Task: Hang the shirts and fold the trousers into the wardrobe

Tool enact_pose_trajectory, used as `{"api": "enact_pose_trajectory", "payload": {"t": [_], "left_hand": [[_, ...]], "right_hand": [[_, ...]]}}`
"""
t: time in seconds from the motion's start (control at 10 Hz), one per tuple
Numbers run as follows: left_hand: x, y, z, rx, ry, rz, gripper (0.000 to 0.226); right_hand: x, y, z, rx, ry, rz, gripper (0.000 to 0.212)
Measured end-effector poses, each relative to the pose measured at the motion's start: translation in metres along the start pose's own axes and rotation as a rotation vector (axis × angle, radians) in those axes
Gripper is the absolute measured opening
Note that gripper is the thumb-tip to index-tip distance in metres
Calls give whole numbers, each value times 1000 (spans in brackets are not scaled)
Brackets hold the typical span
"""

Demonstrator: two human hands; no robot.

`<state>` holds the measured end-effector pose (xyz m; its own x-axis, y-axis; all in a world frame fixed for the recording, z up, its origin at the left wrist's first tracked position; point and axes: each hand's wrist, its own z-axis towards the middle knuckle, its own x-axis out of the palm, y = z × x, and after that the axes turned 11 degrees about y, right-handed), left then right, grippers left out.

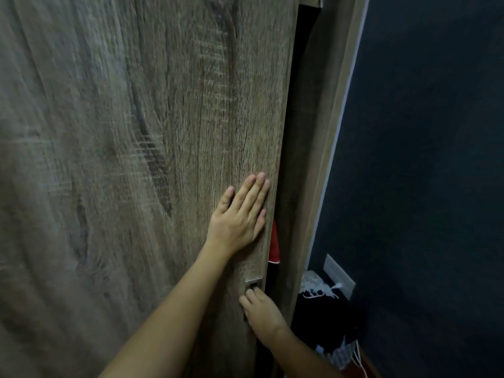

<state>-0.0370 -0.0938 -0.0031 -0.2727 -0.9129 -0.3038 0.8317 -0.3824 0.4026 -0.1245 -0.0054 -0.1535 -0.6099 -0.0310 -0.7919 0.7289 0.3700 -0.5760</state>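
Facing the wood-grain wardrobe door [136, 132], standing ajar, with a red garment [274, 241] showing in the dark gap at its right edge. Pressing the left hand [240, 214] flat on the door near that edge, fingers straight. Hooking the right hand [263, 309], fingertips curled, into the small recessed handle [253, 285] below.

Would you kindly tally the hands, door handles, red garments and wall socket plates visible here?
Hands: 2, the left hand and the right hand
Door handle: 1
Red garment: 1
Wall socket plate: 1
Total: 5
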Motion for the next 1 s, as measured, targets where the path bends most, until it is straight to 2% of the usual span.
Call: {"api": "enact_pose_trajectory", "payload": {"t": [0.3,0.6,0.8,0.9,1.0], "left_hand": [[14,-48,25,-6,10,20,61],[19,-64,32,-12,1,40,64],[14,-65,35,-35,76,67,64],[-10,-74,40,-100,153,-145,64],[-27,-66,34,-126,208,-290,61]], "right_hand": [[25,-41,-27,24,43,34,43],[30,-58,-44,-29,37,190,43],[29,-57,-44,-36,21,271,50],[41,-52,-53,221,-125,310,51],[38,-46,-54,314,-54,409,44]]}}
